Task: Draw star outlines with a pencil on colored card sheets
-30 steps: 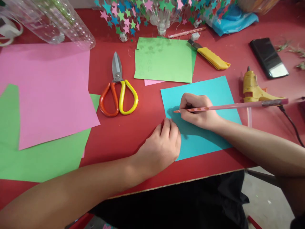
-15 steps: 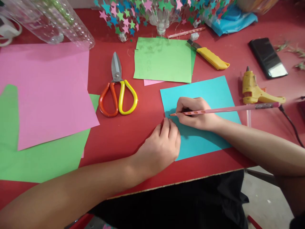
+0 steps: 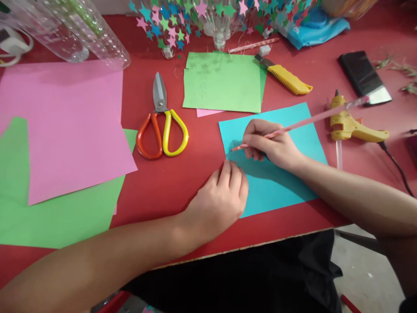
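A blue sheet of paper [image 3: 280, 191] lies slightly turned on the red table. My right hand [image 3: 272, 143] is closed around a pink pencil [image 3: 312, 118]; its tip is at the left part of the sheet and its far end slants up to the right. My left hand [image 3: 221, 200] rests over the sheet's left edge with its fingers curled together; its fingertips and anything beneath them are hidden. Left of the sheet lie scissors [image 3: 160, 104] with one red and one yellow handle. Behind the sheet is a light green paper [image 3: 224, 82].
A yellow cutter [image 3: 289, 79], a yellow glue gun [image 3: 348, 121] and a black phone [image 3: 365, 78] lie at the right. Pink paper [image 3: 76, 130] overlaps green paper [image 3: 65, 221] at the left. Star decorations [image 3: 172, 21] and a blue packet [image 3: 312, 32] stand behind.
My right hand has changed its hold on the pencil, which now slants more steeply, its far end raised and shifted left. My left hand has barely moved.
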Available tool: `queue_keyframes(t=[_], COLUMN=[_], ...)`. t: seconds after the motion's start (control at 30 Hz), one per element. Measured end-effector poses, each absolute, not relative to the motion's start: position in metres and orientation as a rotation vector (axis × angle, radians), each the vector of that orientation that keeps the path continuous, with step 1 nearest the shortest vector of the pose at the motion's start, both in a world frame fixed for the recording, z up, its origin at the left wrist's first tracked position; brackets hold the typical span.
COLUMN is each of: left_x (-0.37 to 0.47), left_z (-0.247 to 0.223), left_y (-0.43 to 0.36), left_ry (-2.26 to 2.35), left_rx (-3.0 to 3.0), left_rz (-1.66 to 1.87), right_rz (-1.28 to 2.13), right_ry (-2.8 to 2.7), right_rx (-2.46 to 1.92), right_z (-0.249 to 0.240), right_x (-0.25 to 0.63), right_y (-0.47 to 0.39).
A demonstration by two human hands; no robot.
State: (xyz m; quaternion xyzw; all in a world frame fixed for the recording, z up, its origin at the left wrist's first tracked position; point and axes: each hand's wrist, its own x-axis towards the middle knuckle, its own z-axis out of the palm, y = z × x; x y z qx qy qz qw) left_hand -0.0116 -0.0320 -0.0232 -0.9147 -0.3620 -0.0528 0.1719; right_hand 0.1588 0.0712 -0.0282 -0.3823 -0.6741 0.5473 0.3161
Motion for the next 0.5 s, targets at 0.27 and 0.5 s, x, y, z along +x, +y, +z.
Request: queue_keyframes(t=[0.27,0.5], left_x=[-0.011,-0.014], left_z=[-0.023,-0.023], left_y=[-0.037,-0.031], left_ry=[-1.193,-1.115], left_rx=[-2.589,-2.585], left_rz=[-0.045,-0.116], right_rz=[1.454,1.317], right_ry=[-1.744,-1.947], right_rx=[-1.153,-1.113], right_z=[-0.009,-0.01], right_x=[0.158,0.158], right_y=[0.076,0.068])
